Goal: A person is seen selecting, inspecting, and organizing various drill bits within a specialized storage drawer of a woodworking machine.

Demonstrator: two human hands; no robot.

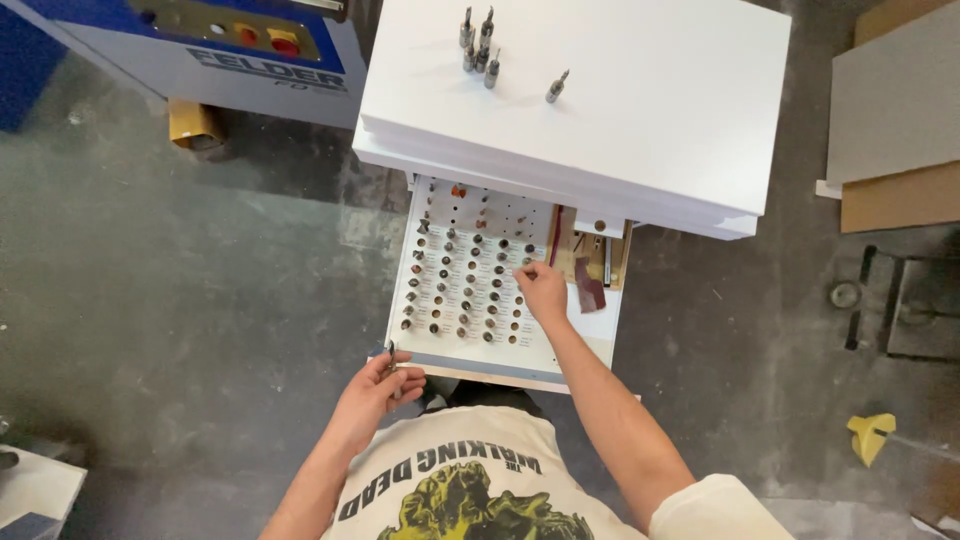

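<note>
1. Small metal drill bit (391, 355), dark and slim, is pinched in the left hand (378, 392) at the near left corner of the open drawer, about 7 o'clock from the drawer's middle. Its long axis stands roughly upright, tip toward 12 o'clock, poking out above the fingers.
2. Left fingers are curled together around the bit's lower end; thumb and forefinger appear to do the pinching, though the contact itself is too small to tell.
3. White perforated bit-holder board (470, 275) fills the left part of the pull-out white drawer (600, 335); rows of round sockets, many holding dark shanks seen end-on.
4. Right hand (543, 290) reaches in at the board's right edge, about 3 o'clock from the board's centre. Fingertips point toward 10 o'clock and are pressed close on one socket or shank; cannot tell whether anything is gripped.
5. Key relation: the board lies at 1 o'clock from the left hand's bit, near; the right hand is already over the sockets, the left sits at the drawer's front lip.
6. Narrow wooden side compartment (592, 262) at 3 o'clock of the right hand holds a dark red strip (588, 288).
7. White cabinet top (650, 100) at 12 o'clock carries a cluster of upright steel bits (478, 48) and one lone steel bit (556, 87), well apart from both hands.
8. Grey concrete floor (180, 290) all round.
</note>
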